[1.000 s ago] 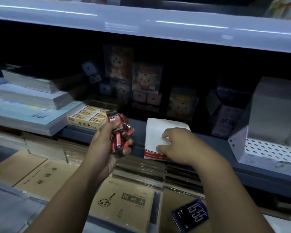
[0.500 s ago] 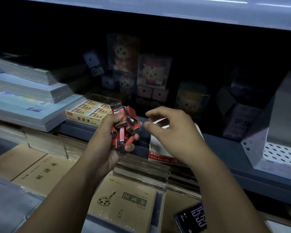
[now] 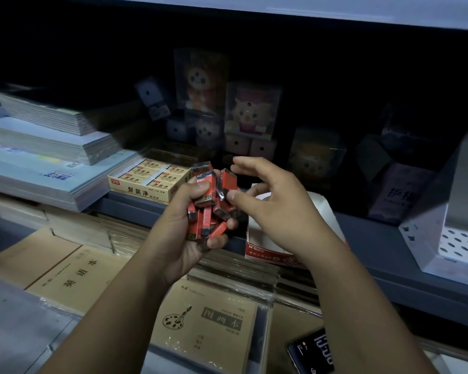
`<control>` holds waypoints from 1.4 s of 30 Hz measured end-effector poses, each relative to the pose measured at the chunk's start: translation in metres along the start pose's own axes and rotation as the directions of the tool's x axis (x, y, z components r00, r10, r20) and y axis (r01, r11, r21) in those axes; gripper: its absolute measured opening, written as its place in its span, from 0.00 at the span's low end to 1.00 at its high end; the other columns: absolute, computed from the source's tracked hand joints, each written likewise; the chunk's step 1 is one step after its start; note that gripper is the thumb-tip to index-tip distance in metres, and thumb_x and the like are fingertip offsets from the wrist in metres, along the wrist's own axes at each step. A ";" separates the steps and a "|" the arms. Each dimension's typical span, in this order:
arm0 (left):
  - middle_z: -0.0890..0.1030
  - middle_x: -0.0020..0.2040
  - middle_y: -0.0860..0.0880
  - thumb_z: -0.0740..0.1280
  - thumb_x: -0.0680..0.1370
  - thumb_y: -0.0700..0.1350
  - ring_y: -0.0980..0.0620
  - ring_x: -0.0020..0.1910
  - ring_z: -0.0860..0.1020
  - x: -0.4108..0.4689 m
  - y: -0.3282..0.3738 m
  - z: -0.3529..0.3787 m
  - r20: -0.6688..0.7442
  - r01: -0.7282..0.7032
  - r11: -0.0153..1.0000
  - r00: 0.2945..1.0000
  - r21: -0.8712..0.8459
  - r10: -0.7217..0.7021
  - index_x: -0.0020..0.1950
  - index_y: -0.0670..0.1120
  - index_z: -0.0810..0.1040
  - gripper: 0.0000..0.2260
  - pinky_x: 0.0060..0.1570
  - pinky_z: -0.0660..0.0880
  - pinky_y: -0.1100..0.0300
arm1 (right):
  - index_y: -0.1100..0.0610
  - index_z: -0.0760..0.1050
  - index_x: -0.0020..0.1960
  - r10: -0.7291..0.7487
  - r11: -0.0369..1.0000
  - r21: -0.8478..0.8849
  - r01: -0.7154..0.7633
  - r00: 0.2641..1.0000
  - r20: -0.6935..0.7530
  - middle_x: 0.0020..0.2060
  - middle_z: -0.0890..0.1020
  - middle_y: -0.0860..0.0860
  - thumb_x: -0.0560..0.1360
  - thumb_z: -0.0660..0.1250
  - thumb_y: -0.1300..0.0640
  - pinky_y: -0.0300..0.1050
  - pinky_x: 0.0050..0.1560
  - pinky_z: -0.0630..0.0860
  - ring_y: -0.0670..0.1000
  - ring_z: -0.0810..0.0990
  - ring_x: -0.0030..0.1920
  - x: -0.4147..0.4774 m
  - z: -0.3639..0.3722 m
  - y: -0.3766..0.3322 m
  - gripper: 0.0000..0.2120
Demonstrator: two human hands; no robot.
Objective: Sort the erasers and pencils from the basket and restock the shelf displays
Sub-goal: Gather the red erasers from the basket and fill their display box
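**A:** We're in a stationery shop here. We've got a long grey shelf point(image 3: 368, 233) with another shelf board point(image 3: 335, 9) overhead, and everything on it comes in multiples.

**B:** We agree. At the shelf's left end we see stacks of exercise books point(image 3: 52, 141). At its front edge sits a yellow display box point(image 3: 143, 188), open, with rows of identical small packs.

**A:** Along the back edge we make out boxed cartoon figures point(image 3: 250, 109) in clear cases, though it's dim there.

**B:** Below the front edge we have kraft-cover notebooks point(image 3: 65, 268), overlapped in tiers. At the right end stands a white perforated display stand point(image 3: 459, 206).

**A:** And the left hand point(image 3: 184, 220) grips matching red-wrapped erasers point(image 3: 204, 190) marked 2B.
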State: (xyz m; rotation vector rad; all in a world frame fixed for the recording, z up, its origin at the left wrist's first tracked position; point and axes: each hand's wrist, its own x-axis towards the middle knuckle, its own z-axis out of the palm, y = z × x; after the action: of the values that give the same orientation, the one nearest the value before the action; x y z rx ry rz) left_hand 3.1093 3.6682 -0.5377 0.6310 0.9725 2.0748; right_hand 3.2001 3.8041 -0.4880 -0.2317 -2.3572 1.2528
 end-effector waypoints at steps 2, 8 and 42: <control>0.80 0.49 0.41 0.67 0.77 0.53 0.49 0.37 0.77 0.001 0.000 -0.001 -0.001 0.002 1.000 1.000 -0.012 -0.002 0.67 0.48 0.75 0.20 0.22 0.70 0.65 | 0.47 0.74 0.71 0.000 1.000 0.031 0.000 1.000 0.006 0.59 0.80 0.40 0.77 0.73 0.59 0.31 0.45 0.77 0.40 0.78 0.40 0.002 0.002 0.001 0.24; 0.80 0.48 0.41 0.64 0.79 0.52 0.49 0.36 0.76 -0.001 -0.001 0.002 -0.029 0.002 0.998 1.000 -0.060 -0.004 0.62 0.51 0.76 0.13 0.21 0.69 0.66 | 0.51 0.82 0.60 0.074 0.966 0.253 -0.046 0.992 -0.106 0.48 0.83 0.53 0.76 0.73 0.64 0.43 0.49 0.83 0.54 0.81 0.41 0.005 0.002 0.003 0.15; 0.79 0.52 0.39 0.65 0.78 0.51 0.50 0.32 0.73 -0.002 0.000 0.014 -0.143 0.025 0.998 0.989 -0.063 -0.034 0.63 0.50 0.76 0.15 0.20 0.64 0.66 | 0.56 0.80 0.41 0.161 0.919 -0.337 -0.207 0.974 -0.160 0.40 0.82 0.50 0.73 0.74 0.64 0.43 0.46 0.80 0.49 0.82 0.43 0.015 -0.011 0.046 0.06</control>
State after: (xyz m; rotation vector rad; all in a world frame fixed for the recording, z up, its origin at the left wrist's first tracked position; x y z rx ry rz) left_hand 3.1199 3.6721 -0.5295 0.4370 0.9891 2.1384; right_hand 3.1889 3.8436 -0.5157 -0.6438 -2.4752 0.8511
